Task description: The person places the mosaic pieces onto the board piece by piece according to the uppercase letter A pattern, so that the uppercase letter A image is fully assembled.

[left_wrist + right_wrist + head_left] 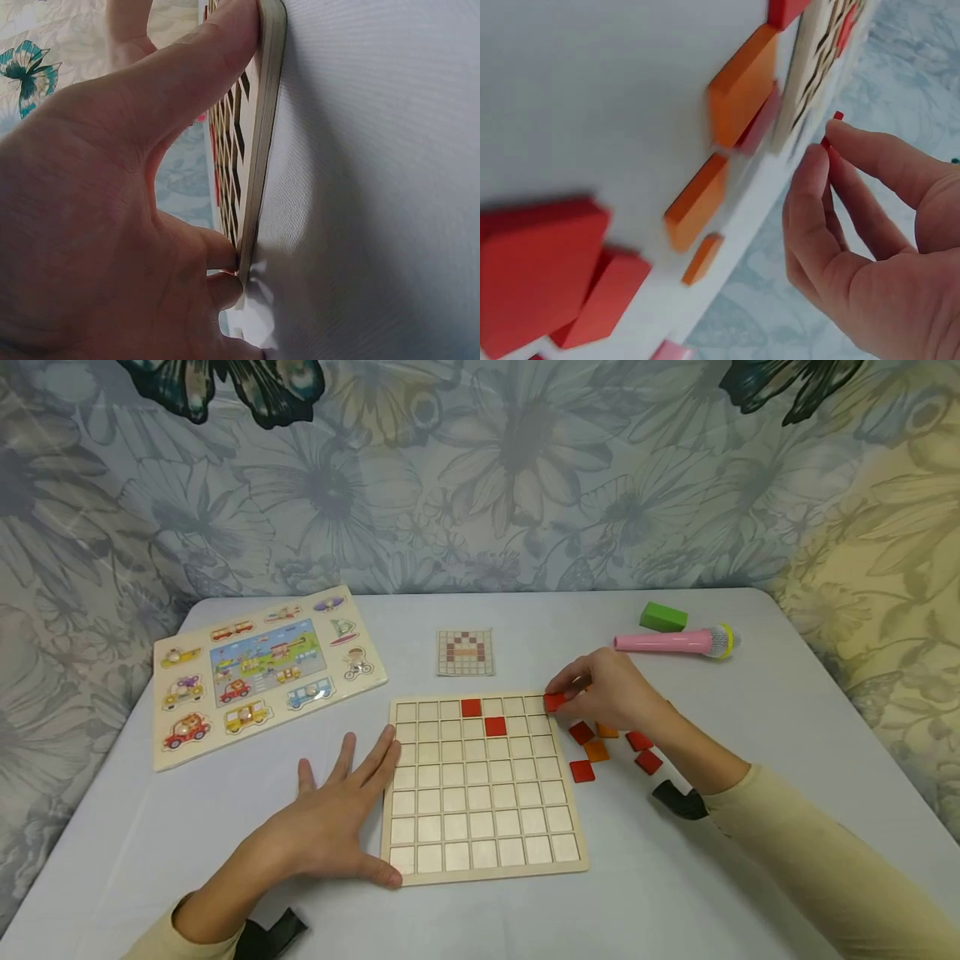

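Between your hands on a white-covered table (510,922), a pale grid board (454,800) lies flat, directly right of your left hand (322,831) and left of your right hand (611,693). Your left hand rests spread against the board's left edge, fingers straight, thumb at the near left corner, grasping nothing. Your right hand pinches a small red tile (554,702) between thumb and fingertips at the board's far right corner. The frame appears to hinge on that meeting point: from the pinched tile the bare cells spread leftward and toward you, and your right hand is much the nearer to those along the right edge. Whether the tile touches the rim, you cannot tell here. Tile and board look roughly square, so neither offers a clear long axis.

Ahead of and between your hands, 2 red squares (495,727) sit in the grid's 2 farthest rows. Loose red pieces (582,771) and orange pieces (596,752) lie beneath and on the near side of your right hand. A small pattern card (465,652) lies beyond the board; a pink microphone (663,642) and green block (663,617) lie past your right hand.
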Demonstrator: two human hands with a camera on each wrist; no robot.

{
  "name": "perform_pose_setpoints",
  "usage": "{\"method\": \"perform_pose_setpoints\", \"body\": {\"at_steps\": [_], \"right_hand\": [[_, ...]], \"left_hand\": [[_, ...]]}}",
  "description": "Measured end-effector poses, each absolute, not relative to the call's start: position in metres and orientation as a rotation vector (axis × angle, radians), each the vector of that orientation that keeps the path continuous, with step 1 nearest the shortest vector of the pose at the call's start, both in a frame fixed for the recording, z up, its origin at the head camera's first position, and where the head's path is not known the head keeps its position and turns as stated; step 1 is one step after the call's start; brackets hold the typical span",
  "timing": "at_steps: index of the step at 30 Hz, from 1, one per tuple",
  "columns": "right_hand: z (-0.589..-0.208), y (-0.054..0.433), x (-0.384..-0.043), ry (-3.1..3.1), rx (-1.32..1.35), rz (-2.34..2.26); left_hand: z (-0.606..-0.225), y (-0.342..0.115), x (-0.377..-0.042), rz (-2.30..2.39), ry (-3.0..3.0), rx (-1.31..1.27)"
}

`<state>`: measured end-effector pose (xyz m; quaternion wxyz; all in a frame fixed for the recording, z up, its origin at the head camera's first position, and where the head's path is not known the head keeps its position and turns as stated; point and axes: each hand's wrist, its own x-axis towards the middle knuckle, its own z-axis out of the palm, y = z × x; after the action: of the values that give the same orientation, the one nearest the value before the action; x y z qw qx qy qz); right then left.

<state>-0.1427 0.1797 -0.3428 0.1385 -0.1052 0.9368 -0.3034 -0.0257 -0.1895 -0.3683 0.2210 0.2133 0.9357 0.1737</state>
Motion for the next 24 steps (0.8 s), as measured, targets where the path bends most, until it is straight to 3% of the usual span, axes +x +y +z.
{"method": "perform_pose_setpoints", "body": {"at_steps": [24], "right_hand": [[-0.343, 0.106, -0.143, 2.497, -0.39, -1.036]], "left_hand": [[-0.368, -0.19, -0.027, 0.419, 2.597, 0.596]]}}
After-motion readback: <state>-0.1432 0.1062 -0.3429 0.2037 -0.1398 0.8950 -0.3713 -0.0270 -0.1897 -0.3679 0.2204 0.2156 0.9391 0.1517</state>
